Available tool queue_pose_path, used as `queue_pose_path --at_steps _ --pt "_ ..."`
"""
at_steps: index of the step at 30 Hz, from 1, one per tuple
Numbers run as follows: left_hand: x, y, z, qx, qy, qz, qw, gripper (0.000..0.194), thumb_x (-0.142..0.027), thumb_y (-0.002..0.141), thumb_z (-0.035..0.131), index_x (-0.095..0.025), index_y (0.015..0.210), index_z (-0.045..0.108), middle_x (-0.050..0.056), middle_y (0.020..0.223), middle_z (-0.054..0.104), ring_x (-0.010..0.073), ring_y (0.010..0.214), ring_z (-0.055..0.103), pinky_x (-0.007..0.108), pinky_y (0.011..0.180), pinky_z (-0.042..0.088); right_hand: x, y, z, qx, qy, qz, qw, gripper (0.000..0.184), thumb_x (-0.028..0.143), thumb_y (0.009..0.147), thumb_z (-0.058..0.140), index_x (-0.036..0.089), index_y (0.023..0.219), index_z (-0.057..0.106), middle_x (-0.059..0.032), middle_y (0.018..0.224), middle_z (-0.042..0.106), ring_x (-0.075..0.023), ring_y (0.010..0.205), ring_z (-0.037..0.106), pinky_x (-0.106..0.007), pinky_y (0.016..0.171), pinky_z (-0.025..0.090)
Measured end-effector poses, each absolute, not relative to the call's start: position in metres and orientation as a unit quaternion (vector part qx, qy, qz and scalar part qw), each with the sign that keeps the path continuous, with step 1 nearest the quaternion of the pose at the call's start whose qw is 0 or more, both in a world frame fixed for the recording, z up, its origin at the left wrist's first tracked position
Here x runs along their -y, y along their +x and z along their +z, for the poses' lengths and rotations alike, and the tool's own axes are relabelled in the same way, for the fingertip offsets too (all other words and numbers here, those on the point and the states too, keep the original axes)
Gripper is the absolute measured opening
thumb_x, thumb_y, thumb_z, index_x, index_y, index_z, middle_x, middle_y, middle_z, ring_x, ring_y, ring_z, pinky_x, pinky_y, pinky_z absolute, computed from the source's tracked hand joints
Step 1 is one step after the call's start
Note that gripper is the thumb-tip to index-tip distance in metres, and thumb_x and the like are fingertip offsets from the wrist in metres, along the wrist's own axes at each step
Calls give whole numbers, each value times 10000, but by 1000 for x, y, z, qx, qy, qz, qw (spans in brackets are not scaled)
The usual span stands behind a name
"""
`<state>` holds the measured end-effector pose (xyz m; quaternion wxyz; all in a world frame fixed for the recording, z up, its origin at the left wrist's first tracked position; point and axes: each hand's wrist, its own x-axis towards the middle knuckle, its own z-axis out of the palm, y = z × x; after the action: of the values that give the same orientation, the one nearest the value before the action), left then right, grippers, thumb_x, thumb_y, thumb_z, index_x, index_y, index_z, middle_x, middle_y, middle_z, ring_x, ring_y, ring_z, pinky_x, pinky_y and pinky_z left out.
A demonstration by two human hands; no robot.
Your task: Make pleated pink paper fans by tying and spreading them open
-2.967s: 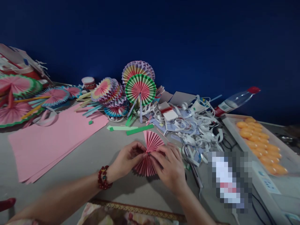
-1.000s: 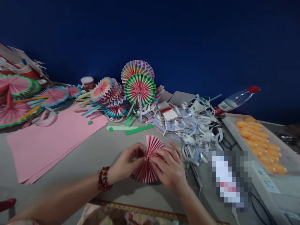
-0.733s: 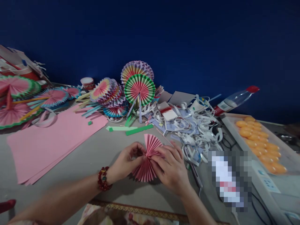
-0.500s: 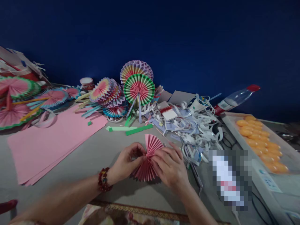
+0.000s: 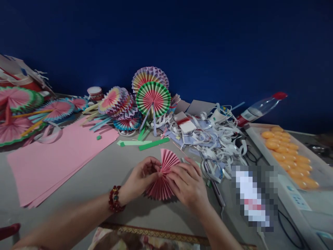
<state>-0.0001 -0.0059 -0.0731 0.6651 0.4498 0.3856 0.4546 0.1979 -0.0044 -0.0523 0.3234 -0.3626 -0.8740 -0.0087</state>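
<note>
Between my hands a pink pleated paper fan point(image 5: 162, 189) is spread into a partial round just above the grey table. My left hand point(image 5: 145, 175) pinches it near its centre, thumb and fingers closed on the folds. From the other side my right hand point(image 5: 188, 182) grips the pleats, its bent fingers covering the fan's right part. Just beyond the fan lie a green paper strip point(image 5: 154, 143) and a pale green strip point(image 5: 135, 142). A stack of pink paper sheets point(image 5: 59, 156) is spread to the left of my left hand.
Finished round fans point(image 5: 153, 99) stand at the back, with more point(image 5: 15, 99) at far left. Curled paper scraps point(image 5: 208, 139) heap up behind my right hand. On the right are a plastic bottle point(image 5: 262, 107), a tray point(image 5: 253, 133) of orange egg-shaped things and a power strip point(image 5: 296, 198).
Almost nothing differs. Both hands keep hold of the pink fan, and the whole view has shifted slightly.
</note>
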Motion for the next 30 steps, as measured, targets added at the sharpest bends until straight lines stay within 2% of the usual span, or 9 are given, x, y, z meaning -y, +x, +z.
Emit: queue_pose_path --at_steps 4,7,10,13,19,25,30 --pt "5 0 -72 -388 417 462 680 280 -293 810 772 -163 995 606 18 870 614 130 807 571 243 747 457 4 197 -51 873 -362 5 326 100 171 924 610 233 954 682 -4 1015 737 -207 972 584 -450 1104 331" --pt "2 -3 -68 -397 381 469 691 306 -310 786 795 -165 994 624 34 912 642 140 840 597 241 763 475 2 202 -46 864 -368 39 343 126 182 909 622 238 1008 676 -33 1045 709 -227 1020 583 -457 1066 374" --pt "-1 -7 -62 -404 338 461 714 325 -313 776 808 -173 1016 638 41 953 663 144 845 622 222 722 483 2 213 -42 836 -375 81 392 238 170 889 595 230 1115 641 -83 1121 652 -254 1084 580 -464 1008 431" --pt "-3 -9 -61 -386 305 451 744 323 -302 765 824 -175 1009 656 47 963 691 151 847 649 221 725 494 3 221 -42 789 -403 102 452 290 132 872 557 224 1142 605 -107 1138 615 -260 1090 587 -439 946 476" --pt "-5 -7 -67 -345 257 445 785 351 -276 715 868 -160 991 685 66 991 716 162 850 665 248 778 510 3 219 -47 801 -368 144 449 346 126 837 550 220 1168 593 -99 1104 637 -233 1045 624 -362 895 527" --pt "-4 -9 -67 -352 270 431 786 305 -268 748 846 -167 986 685 59 988 709 154 852 660 237 764 505 1 219 -49 799 -333 140 480 489 32 860 536 262 1289 582 -72 1080 640 -175 993 634 -276 845 533" --pt "-2 -7 -61 -347 278 403 800 326 -284 701 879 -153 931 689 39 898 692 125 764 641 206 703 490 -1 223 -48 806 -319 143 478 429 32 878 522 252 1225 644 -63 1011 660 -164 928 650 -253 779 534"
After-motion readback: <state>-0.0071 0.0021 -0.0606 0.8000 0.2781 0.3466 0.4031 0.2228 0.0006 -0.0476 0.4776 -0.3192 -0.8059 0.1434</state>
